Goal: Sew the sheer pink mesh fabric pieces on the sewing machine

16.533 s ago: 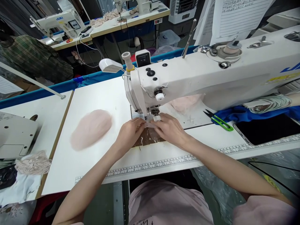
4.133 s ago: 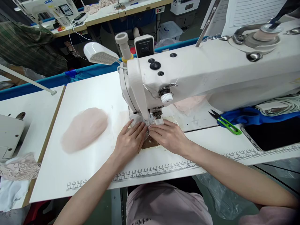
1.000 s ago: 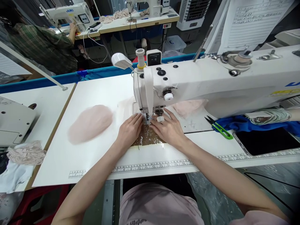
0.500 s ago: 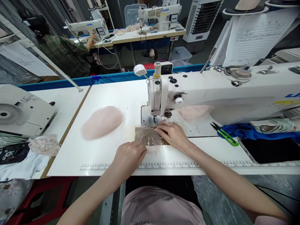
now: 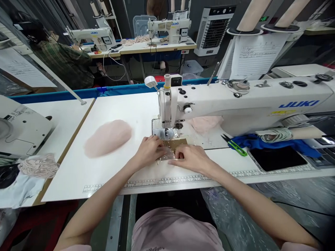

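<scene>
The cloth point(image 5: 168, 154), sheer and glossy, lies on the bench point(image 5: 123, 106) between the two hands, just in front of the machine point(image 5: 230, 99) and over the near part of the brown plate point(image 5: 180, 142). The stretch of it in sight runs left to right, nearly in line with the bench's front edge; its ends go under the fingers, so its full long axis cannot be told. The left hand point(image 5: 148, 150) has its fingers bunched on the left end, grasping it with the thumb tucked toward the middle. The right hand point(image 5: 193, 157) is half curled at the other end, thumb straight and aimed left; whether it grips the cloth or only touches it, I cannot tell. The needle stands beyond the hands, apart from both. To the left lies the pink pile point(image 5: 108, 138), an oval whose long axis slants from near left to far right. A second pink piece point(image 5: 205, 123) sits under the machine's arm. On the right, the green snips point(image 5: 234, 145) point their blades away and to the left, with the phone point(image 5: 276, 158) just beside them, its long side running roughly left to right. The ruler point(image 5: 183, 180) follows the bench's near edge. At the far left, a person point(image 5: 61, 62) in a plaid shirt faces another machine point(image 5: 95, 37).
</scene>
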### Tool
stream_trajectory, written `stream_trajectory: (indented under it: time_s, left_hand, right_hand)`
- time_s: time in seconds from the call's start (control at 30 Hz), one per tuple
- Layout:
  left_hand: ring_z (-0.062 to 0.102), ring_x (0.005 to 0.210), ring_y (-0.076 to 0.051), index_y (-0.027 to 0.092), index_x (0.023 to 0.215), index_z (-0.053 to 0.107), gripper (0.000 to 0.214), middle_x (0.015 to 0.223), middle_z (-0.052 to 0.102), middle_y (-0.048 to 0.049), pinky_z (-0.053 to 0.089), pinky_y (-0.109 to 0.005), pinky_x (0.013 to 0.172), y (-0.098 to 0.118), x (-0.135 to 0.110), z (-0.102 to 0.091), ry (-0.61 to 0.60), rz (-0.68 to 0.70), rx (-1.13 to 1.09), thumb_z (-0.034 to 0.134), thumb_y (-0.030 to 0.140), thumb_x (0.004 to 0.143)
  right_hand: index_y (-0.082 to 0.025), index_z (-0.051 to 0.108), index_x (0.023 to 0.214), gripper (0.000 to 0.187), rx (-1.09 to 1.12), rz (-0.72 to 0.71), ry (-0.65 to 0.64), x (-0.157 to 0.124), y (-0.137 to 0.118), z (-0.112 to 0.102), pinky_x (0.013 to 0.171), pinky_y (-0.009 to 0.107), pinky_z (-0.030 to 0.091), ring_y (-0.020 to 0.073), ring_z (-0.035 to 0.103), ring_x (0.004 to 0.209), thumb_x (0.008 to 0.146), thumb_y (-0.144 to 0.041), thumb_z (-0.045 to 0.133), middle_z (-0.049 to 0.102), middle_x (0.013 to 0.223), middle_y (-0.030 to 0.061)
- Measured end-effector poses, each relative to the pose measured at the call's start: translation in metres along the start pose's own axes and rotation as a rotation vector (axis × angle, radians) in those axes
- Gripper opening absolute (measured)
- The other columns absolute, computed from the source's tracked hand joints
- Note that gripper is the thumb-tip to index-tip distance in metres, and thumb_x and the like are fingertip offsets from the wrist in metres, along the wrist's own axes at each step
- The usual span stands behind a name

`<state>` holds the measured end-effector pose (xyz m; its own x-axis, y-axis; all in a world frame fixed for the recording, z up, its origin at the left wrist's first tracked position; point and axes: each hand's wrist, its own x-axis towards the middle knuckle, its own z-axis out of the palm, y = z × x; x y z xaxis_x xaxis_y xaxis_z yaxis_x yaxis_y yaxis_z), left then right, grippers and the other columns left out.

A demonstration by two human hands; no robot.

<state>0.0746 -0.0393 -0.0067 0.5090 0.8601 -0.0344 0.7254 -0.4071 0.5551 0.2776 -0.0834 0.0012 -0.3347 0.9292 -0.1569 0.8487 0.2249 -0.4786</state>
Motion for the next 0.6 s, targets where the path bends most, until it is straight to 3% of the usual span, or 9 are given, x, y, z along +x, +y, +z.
stream_trajectory:
  time_s: [0.13,0.3,0.6]
  left_hand:
    - [0.059,0.075,-0.015,0.018,0.084,0.057,0.027,0.081,0.063,-0.0022,0.046,-0.028,0.067,0.0,-0.003,-0.006,-0.051,0.004,-0.251,0.048,0.042,0.091]
    - [0.06,0.063,-0.012,0.018,0.085,0.053,0.034,0.072,0.067,-0.0009,0.044,-0.025,0.06,-0.007,-0.01,-0.015,-0.098,-0.182,-0.886,0.065,0.049,0.081]
    - [0.065,0.071,-0.015,0.016,0.081,0.058,0.031,0.075,0.073,-0.0039,0.041,-0.025,0.063,-0.021,-0.01,-0.01,-0.084,-0.211,-1.035,0.072,0.044,0.076]
  right_hand:
    - [-0.022,0.062,0.075,0.013,0.283,-0.035,0.074,-0.018,0.003,0.019,0.058,0.025,0.038,0.014,0.059,0.065,0.085,-0.03,0.063,0.065,0.07,-0.0034]
    - [-0.019,0.062,0.083,0.022,0.899,-0.052,0.074,-0.022,0.009,0.032,0.066,0.028,0.05,0.015,0.064,0.068,0.084,-0.04,0.066,0.066,0.074,0.0004]
    - [-0.019,0.066,0.088,0.025,1.081,0.023,0.103,-0.022,0.005,0.039,0.075,0.03,0.054,0.0155,0.067,0.072,0.077,-0.04,0.075,0.072,0.077,0.0024]
